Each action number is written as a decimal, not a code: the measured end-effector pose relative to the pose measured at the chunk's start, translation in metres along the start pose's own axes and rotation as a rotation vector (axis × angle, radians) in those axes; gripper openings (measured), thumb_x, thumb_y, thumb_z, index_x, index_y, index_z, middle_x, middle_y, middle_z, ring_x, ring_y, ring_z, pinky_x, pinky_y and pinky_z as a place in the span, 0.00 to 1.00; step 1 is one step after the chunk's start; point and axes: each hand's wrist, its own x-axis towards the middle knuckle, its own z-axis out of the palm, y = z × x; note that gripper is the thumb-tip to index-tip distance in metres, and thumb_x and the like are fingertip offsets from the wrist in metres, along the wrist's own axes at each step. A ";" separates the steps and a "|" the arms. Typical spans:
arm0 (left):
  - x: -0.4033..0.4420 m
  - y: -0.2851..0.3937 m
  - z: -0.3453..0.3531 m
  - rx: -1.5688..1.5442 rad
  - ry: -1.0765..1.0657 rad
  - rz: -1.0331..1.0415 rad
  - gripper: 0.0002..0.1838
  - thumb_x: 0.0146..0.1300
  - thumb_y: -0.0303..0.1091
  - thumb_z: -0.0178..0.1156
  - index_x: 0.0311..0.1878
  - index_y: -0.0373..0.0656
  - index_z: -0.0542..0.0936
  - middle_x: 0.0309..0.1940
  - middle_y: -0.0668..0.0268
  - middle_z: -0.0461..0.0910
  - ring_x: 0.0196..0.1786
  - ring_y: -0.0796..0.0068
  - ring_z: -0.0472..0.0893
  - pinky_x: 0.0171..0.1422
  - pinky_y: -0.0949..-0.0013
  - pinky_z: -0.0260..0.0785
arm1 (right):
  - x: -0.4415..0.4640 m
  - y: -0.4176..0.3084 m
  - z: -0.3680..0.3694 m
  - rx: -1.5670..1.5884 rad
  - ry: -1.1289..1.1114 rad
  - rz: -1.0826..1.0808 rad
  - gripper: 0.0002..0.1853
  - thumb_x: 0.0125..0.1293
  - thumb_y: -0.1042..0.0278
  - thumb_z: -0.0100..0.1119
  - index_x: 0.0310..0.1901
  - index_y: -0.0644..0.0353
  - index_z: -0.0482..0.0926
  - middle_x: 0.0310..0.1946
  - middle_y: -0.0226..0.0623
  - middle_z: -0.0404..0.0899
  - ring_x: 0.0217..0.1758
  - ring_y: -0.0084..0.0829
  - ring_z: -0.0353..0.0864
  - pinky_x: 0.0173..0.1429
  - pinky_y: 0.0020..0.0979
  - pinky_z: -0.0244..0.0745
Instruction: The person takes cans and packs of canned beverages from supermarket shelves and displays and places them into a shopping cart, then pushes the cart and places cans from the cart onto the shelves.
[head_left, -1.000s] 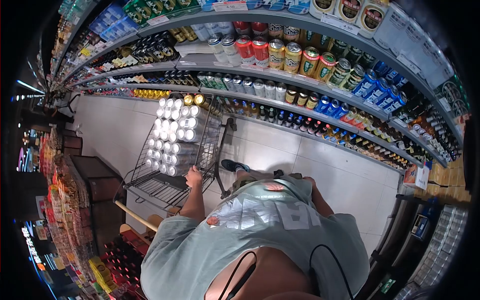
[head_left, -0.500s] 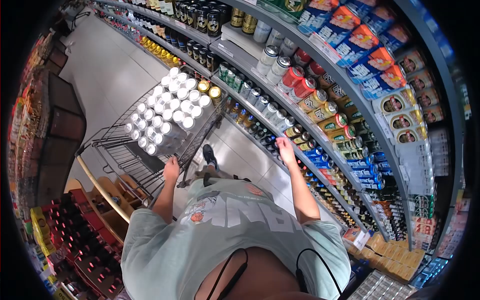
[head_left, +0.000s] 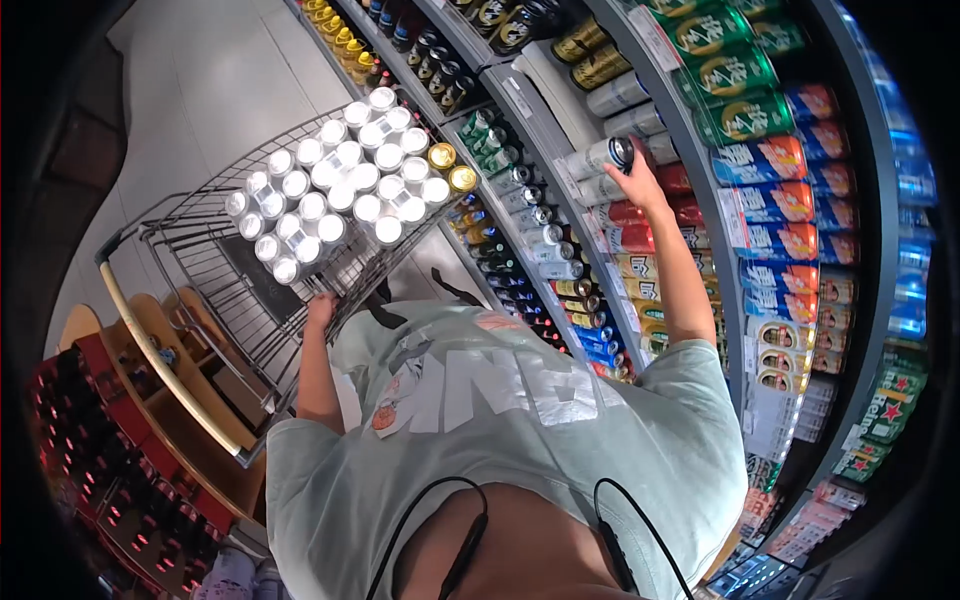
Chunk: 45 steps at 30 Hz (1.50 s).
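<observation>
My right hand [head_left: 640, 182] reaches into the shelf, its fingers closed around the top end of a silver-white drink can [head_left: 598, 160]. A similar can [head_left: 598, 190] stands right beside it. Down at the side of a wire shopping cart [head_left: 190, 262], my left hand [head_left: 321, 306] has its fingers curled at the basket's edge. Part of that grip is hidden by the small view of it. Several white-topped cans [head_left: 340, 180] in packs fill much of the cart, with gold-topped cans [head_left: 452, 166] at its far corner.
Shelves of drinks run along my right: red cans [head_left: 628, 240], green cans [head_left: 735, 75] and blue-and-orange packs [head_left: 765, 200]. The cart's handle [head_left: 150, 350] lies to my left, near a wooden display rack [head_left: 190, 430] with dark bottles. Tiled floor [head_left: 200, 75] stretches beyond the cart.
My right hand has moved up and outward from in front of the lower shelves and taken hold of a can. My body and view have shifted closer to the shelf; my left hand stays by the cart.
</observation>
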 end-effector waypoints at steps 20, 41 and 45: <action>-0.178 0.105 0.087 0.338 0.293 0.548 0.12 0.72 0.33 0.55 0.51 0.37 0.81 0.38 0.59 0.84 0.41 0.67 0.82 0.49 0.65 0.73 | -0.005 0.009 0.010 -0.112 0.043 0.028 0.40 0.62 0.37 0.62 0.70 0.52 0.66 0.61 0.51 0.77 0.64 0.52 0.77 0.63 0.48 0.73; -0.699 0.184 0.265 -0.177 -0.952 1.874 0.10 0.69 0.37 0.63 0.49 0.47 0.87 0.34 0.65 0.85 0.33 0.69 0.79 0.36 0.68 0.65 | -0.041 0.029 -0.021 0.271 0.127 -0.284 0.33 0.55 0.52 0.77 0.55 0.65 0.76 0.49 0.50 0.83 0.54 0.44 0.83 0.61 0.40 0.76; -0.707 0.184 0.256 -0.185 -0.942 1.959 0.09 0.71 0.35 0.62 0.47 0.48 0.89 0.31 0.69 0.83 0.30 0.73 0.76 0.34 0.69 0.65 | -0.043 -0.010 -0.055 0.196 0.190 -0.363 0.40 0.58 0.45 0.74 0.64 0.65 0.72 0.56 0.55 0.81 0.61 0.45 0.81 0.65 0.39 0.73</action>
